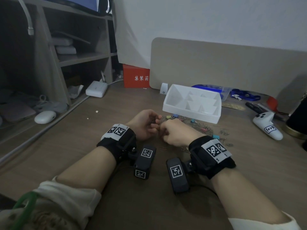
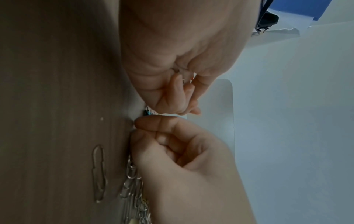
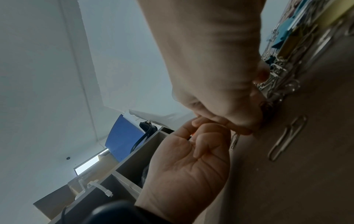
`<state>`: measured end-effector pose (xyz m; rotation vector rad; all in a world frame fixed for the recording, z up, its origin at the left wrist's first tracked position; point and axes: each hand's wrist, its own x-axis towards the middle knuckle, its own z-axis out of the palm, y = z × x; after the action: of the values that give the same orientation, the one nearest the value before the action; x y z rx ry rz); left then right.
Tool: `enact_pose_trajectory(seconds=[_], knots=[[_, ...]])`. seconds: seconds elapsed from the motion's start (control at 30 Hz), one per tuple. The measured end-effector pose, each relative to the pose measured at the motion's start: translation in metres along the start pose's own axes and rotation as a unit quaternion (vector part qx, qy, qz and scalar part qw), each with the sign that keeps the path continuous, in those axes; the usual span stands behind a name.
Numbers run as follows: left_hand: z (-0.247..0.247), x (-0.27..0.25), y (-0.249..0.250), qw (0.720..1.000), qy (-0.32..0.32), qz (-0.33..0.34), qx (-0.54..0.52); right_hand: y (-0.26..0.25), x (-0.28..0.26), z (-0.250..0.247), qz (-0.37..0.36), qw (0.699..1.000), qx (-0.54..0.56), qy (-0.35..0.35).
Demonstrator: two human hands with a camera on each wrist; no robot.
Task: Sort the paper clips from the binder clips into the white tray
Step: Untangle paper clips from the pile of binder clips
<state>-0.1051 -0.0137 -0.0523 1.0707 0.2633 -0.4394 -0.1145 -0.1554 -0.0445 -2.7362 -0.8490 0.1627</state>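
Observation:
A mixed pile of silver paper clips and coloured binder clips lies on the brown desk in front of the white divided tray. My two hands meet at the pile's left end. My left hand has its fingers curled around a few paper clips in the palm. My right hand is a loose fist whose fingertips pinch one paper clip just above the desk. One loose paper clip lies flat near my right hand. A blue binder clip sits at the pile's right side.
A white controller and a dark round object lie right of the tray. A red box and a white charger sit at the back left, a white earbud case near the shelf. A beige panel stands behind the tray.

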Motion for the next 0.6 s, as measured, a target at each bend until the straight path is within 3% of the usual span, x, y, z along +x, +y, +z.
enact_pose_trajectory(seconds=[0.37, 0.6], knots=[[-0.0014, 0.0018, -0.0009, 1.0, -0.007, -0.005, 0.012, 0.0008, 0.0021, 0.0038, 0.002, 0.999, 0.022, 0.039], [-0.0003, 0.0016, -0.0006, 1.0, 0.002, -0.003, 0.009, 0.0078, 0.0022, 0.0024, 0.039, 0.987, 0.126, 0.096]])
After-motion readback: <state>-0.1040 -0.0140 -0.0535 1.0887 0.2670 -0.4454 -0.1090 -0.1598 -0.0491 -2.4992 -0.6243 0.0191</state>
